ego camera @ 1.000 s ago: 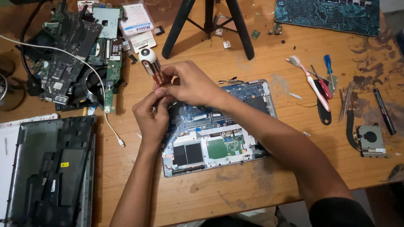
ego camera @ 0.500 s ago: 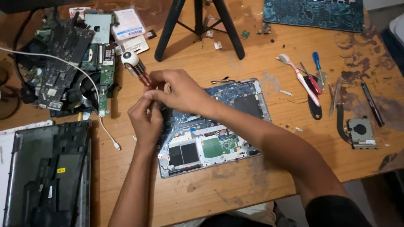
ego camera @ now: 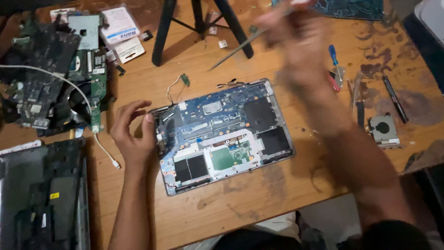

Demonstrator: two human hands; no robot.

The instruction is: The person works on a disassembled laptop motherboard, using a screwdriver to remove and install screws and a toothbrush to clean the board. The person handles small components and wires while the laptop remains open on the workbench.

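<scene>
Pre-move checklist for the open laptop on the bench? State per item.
1. Laptop base flat on the wooden table, innards up: ok.
2. Left hand steadying it: ok, thumb and fingers at the base's left edge.
3. Right hand steady: not ok, raised over the table's far side and motion-blurred.
4. Thin tool gripped firmly in the right hand: cannot tell, blurred.
5. Small board on wires off the laptop: ok, lies on the table beyond the base's far edge.
6. White cable away from the base: ok, its end lies left of the left wrist.
</scene>
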